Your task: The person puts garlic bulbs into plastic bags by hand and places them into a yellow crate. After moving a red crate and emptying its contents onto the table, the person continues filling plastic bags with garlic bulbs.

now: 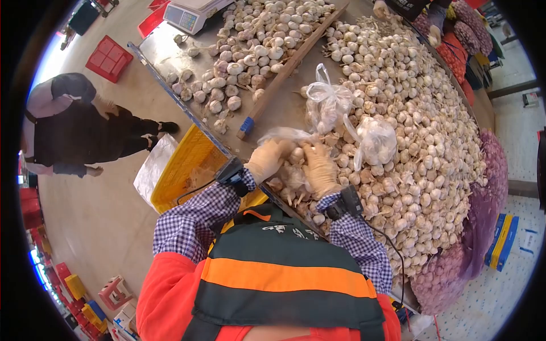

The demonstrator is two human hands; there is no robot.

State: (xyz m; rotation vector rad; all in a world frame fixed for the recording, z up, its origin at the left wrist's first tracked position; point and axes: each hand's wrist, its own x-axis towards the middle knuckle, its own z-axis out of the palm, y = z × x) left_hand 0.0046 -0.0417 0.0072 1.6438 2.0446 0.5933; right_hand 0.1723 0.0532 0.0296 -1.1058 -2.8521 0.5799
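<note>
My left hand (267,159), in a pale glove, has its fingers closed on a clear plastic bag (282,134) at the near edge of the table. The bag's thin film spreads above both hands, and garlic bulbs (297,154) show between them. On the other side, my gloved right hand (320,169) is curled with its fingertips at the bag; its grip is partly hidden. Just beyond it stands a knotted plastic bag of garlic (327,105). A second filled bag (376,142) lies on the heap to the right.
A large garlic heap (415,136) covers the right side. A wooden bar (293,62) separates it from looser bulbs (250,54). A scale (190,17) stands at the back, a yellow crate (182,165) at left. One person (74,125) stands left; another's hand (435,36) is far right.
</note>
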